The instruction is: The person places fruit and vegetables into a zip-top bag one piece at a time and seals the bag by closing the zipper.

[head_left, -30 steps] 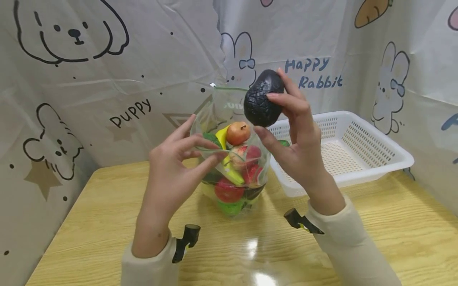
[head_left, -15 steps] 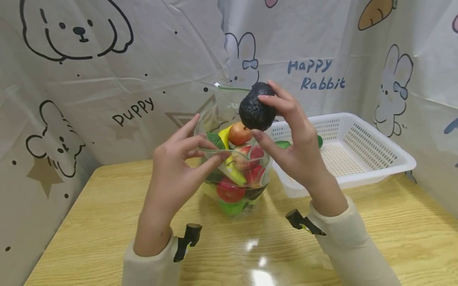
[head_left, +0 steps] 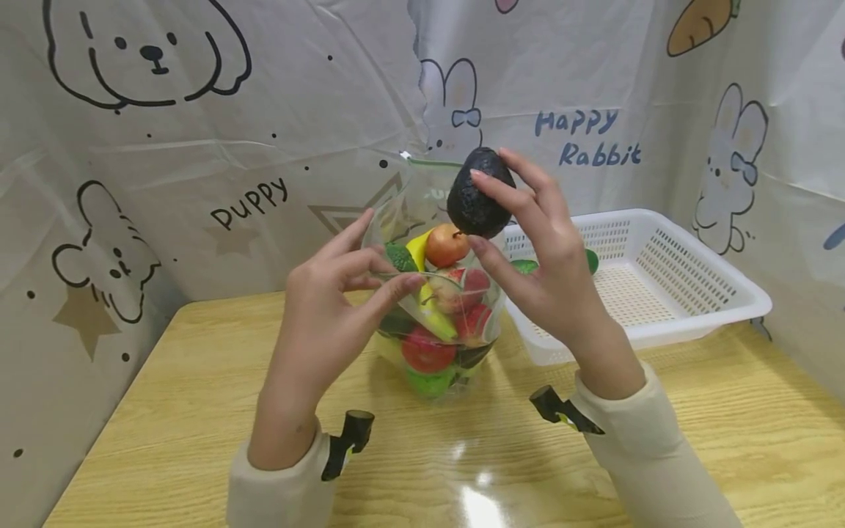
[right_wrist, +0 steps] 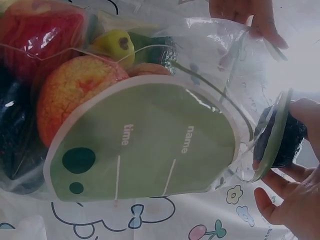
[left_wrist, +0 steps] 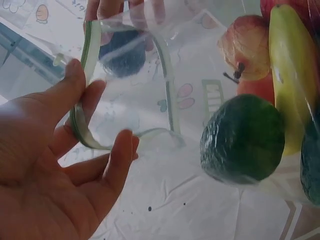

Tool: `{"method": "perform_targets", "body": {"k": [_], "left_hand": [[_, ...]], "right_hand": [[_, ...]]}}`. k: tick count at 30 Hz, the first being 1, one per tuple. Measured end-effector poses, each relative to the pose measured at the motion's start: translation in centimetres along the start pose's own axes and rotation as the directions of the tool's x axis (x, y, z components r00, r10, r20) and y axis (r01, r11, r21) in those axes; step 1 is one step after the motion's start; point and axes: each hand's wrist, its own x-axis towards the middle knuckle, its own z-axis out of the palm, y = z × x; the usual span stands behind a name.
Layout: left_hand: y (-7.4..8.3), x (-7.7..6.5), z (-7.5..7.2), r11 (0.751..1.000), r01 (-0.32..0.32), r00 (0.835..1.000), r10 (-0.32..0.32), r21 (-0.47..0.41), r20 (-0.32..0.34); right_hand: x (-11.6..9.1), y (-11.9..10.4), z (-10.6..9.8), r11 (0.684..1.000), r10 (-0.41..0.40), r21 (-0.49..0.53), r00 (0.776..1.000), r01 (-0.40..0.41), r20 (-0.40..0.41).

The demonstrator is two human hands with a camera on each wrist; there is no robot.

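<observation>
A clear zip bag [head_left: 422, 180] with a green zip edge stands upright on the table, its mouth open. My left hand [head_left: 323, 308] pinches the rim at the left between thumb and fingers. Above the mouth, my right hand [head_left: 554, 268] holds a dark, bumpy avocado [head_left: 480, 194] by thumb and fingertips. In the right wrist view the avocado [right_wrist: 280, 137] is at the bag's rim. Inside the bag are a banana [head_left: 439, 323], an orange-brown round fruit [head_left: 447, 246], a red fruit [head_left: 429, 350] and a dark green bumpy fruit [left_wrist: 243, 140], among several others.
A white perforated basket [head_left: 700, 315] stands at the right of the wooden table [head_left: 409, 469]. In it lie a green item [head_left: 524, 266] and another green item [head_left: 592, 260], partly behind my right hand. Printed cloth hangs behind and at both sides.
The avocado has come a little lower and to the left, closer over the bag's mouth, and has turned in my right fingers. My left hand keeps its hold on the rim.
</observation>
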Motion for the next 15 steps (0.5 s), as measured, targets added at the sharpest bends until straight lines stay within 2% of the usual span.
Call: {"method": "perform_targets", "body": {"k": [7, 15], "left_hand": [[0.11, 0.14, 0.37, 1.0, 0.008, 0.999, -0.007, 0.019, -0.051], [0.1, 0.18, 0.42, 1.0, 0.015, 0.999, -0.014, 0.013, -0.051]], "right_hand": [[-0.15, 0.23, 0.11, 1.0, -0.012, -0.015, 0.997, 0.013, 0.074], [-0.21, 0.21, -0.05, 1.0, 0.009, 0.011, 0.996, -0.01, 0.093]]}}
